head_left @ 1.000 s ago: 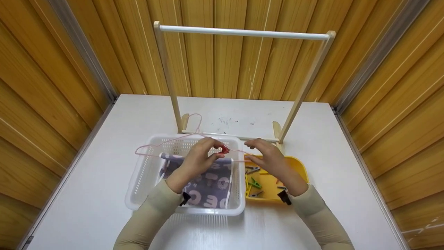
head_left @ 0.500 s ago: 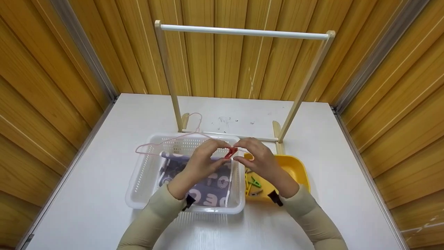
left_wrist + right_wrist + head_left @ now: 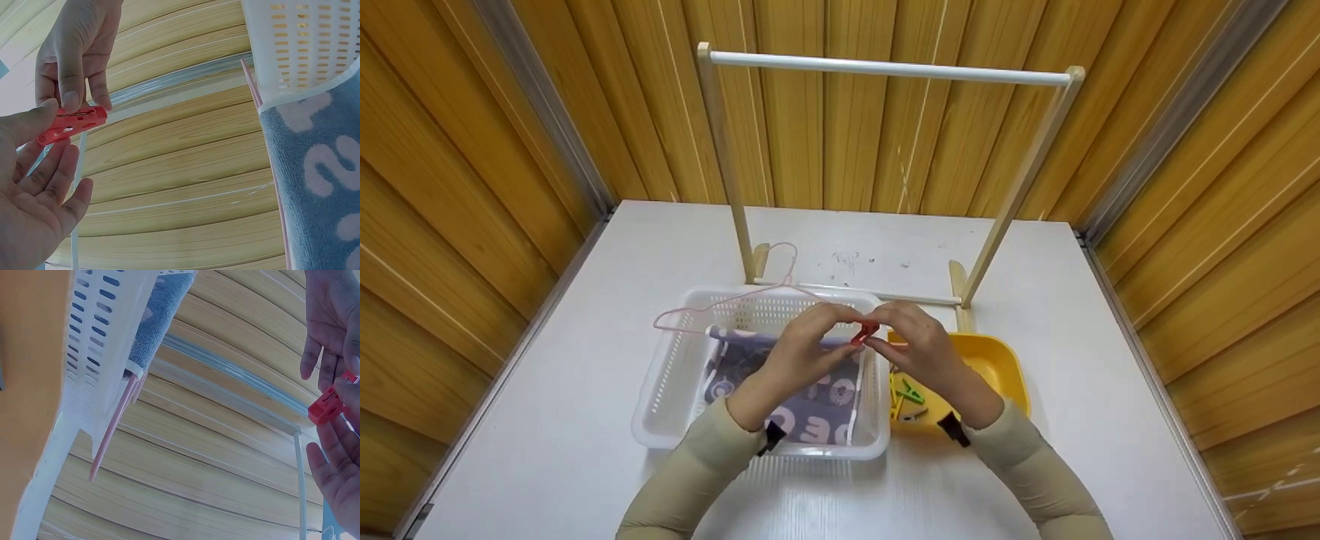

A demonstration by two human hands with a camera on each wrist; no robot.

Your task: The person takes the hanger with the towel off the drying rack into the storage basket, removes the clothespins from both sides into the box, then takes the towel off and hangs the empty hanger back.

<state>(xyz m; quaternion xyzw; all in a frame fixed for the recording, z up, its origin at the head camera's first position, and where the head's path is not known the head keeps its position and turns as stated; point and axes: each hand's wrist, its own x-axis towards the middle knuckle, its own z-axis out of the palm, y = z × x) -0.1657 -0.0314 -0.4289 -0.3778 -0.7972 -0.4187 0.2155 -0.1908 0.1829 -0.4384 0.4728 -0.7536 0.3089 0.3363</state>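
A red clothespin (image 3: 865,331) is held above the white basket's right side. My left hand (image 3: 804,343) pinches one end of it between thumb and fingers, and my right hand (image 3: 921,339) pinches the other end. In the left wrist view the clothespin (image 3: 73,124) spans the gap between both sets of fingertips. Below lies a pink wire hanger (image 3: 733,299) with a grey-blue towel (image 3: 817,416) patterned with pale letters draped over its lower bar. The hanger's right half is hidden behind my hands.
The white perforated basket (image 3: 654,405) bears the towel. To its right stands a yellow tray (image 3: 1009,364) with several clothespins, among them a green clothespin (image 3: 911,391). Behind rises a wooden rack with a white top rail (image 3: 885,69). Wooden walls surround the table (image 3: 1110,450).
My right hand has moved left and taken hold of the clothespin. My left hand has shifted slightly right with the clothespin, which has turned. Hanger and towel stay in place.
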